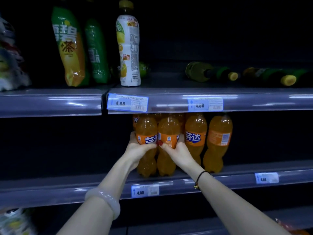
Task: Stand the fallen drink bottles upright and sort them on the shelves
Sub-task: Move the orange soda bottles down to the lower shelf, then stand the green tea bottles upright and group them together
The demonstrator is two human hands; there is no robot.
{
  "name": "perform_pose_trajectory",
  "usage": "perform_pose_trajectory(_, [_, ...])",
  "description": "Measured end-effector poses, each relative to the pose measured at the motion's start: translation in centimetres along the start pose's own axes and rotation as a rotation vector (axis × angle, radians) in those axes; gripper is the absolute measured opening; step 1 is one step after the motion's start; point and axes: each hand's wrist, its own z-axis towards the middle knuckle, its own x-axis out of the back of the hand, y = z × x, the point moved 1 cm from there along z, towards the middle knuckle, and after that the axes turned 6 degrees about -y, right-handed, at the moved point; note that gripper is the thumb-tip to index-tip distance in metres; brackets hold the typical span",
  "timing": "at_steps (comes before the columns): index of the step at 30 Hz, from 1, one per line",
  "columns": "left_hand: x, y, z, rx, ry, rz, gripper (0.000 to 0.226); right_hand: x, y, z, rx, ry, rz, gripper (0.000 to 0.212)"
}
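Observation:
On the middle shelf [237, 177] several orange soda bottles stand upright. My left hand [137, 150] grips the leftmost orange bottle [146, 128] at its label. My right hand [177, 151] grips the orange bottle beside it [168, 129]. Two more orange bottles [195, 133] [218, 138] stand to the right, and others show behind. On the upper shelf [169, 99] two dark green bottles with yellow caps lie on their sides [201, 72] [274, 75]. A white lemon drink bottle [129, 48] and a green-and-orange tea bottle [71, 48] stand upright there.
Another green bottle [96, 51] stands behind the tea bottle, and a green bottle [144, 69] lies behind the white one. Blurred packets [10, 53] fill the upper shelf's far left. Price tags [127, 102] [205, 104] line the shelf rails. The middle shelf left of the orange bottles is dark.

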Motion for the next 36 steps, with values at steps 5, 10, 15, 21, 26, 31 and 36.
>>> perform_pose_trajectory(5, [-0.3,-0.7,-0.3,-0.012,0.103,0.037,0.082,0.1,0.6,0.2,-0.069,0.034,-0.165,0.051])
perform_pose_trajectory(10, [-1.0,-0.4,-2.0,-0.068,0.168,0.198,0.076,0.4,-1.0,-1.3,-0.11,0.111,-0.412,0.046])
perform_pose_trajectory(15, [-2.9,2.5,-6.5,-0.326,0.492,0.513,0.041,1.5,-5.1,-4.5,0.003,0.211,-0.849,0.029])
perform_pose_trajectory(21, [-9.3,11.6,-8.8,-0.701,0.068,0.37,0.025,7.1,-11.7,-6.9,0.278,0.211,-0.511,0.014])
perform_pose_trajectory(26, [-17.8,19.7,-3.8,-0.738,-0.115,0.355,0.016,17.3,-15.8,-4.6,0.377,0.476,-0.402,0.015])
perform_pose_trajectory(31, [-26.6,21.8,1.9,-0.601,-0.245,0.391,0.035,28.5,-14.9,-0.7,0.137,0.641,-0.879,0.036])
perform_pose_trajectory(36, [-33.2,20.2,7.0,-0.577,-0.363,0.674,0.073,37.4,-13.0,1.6,-0.299,0.552,-0.944,0.062])
